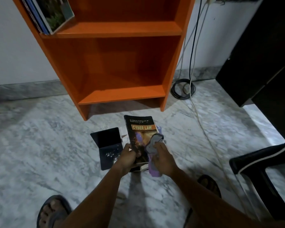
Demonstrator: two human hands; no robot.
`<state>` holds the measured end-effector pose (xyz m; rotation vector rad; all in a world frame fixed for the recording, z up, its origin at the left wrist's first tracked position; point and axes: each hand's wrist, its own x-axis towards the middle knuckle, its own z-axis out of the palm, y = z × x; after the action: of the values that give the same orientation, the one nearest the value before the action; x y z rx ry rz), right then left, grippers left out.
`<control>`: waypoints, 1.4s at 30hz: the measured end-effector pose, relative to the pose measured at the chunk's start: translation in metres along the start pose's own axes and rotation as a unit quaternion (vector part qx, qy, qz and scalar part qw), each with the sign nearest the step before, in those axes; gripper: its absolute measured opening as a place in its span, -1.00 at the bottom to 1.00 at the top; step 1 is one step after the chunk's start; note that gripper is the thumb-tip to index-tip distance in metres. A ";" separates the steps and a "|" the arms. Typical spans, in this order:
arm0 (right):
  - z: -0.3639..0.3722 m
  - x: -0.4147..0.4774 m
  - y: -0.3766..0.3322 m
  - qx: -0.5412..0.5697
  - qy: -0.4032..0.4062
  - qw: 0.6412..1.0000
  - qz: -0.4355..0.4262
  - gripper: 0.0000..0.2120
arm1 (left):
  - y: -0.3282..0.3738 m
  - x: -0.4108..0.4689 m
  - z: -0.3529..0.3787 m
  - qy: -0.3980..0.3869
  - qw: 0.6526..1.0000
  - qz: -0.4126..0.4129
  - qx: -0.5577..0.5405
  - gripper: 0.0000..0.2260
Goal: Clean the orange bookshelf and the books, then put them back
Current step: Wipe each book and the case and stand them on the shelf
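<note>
1. The left grip (pixel 127 153) was curled round the lower left edge of the Cyber Law book (pixel 141 129), which was held just below the frame's centre, above the marble floor (pixel 39 137).
2. The right grip (pixel 161 154) was closed on a grey-purple cloth (pixel 152 144) laid against the cover's lower right; its fingertips were hidden.
3. Beneath the book lay what seemed to be more books (pixel 143 167), mostly covered.
4. The orange bookshelf (pixel 122 63) stood at upper centre, its top cut off; leaning books (pixel 46 14) at upper left were cropped too.
5. A dark folding case (pixel 107 145) lay open on the floor, left of the book.
</note>
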<state>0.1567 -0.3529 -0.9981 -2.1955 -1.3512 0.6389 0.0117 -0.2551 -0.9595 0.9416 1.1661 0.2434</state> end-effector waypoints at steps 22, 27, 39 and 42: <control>-0.075 0.059 -0.100 0.317 0.239 0.915 0.066 -0.68 | 0.068 -0.094 -0.030 -0.319 0.938 0.133 -0.019 -0.27; -0.049 0.061 -0.049 0.286 0.171 0.916 0.221 -0.67 | 0.075 -0.096 -0.035 -0.312 0.941 0.127 -0.028 -0.27; -0.086 0.038 -0.147 0.280 0.201 0.938 -0.024 -0.64 | 0.094 -0.094 -0.030 -0.254 0.955 0.149 -0.024 -0.31; -0.063 0.027 -0.154 0.252 0.119 0.951 -0.136 -0.66 | 0.097 -0.088 -0.043 -0.191 0.968 0.159 -0.028 -0.36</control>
<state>0.1020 -0.2770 -0.8582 -1.5879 -1.1781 0.5229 -0.0335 -0.2282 -0.8326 1.0693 0.6494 0.3338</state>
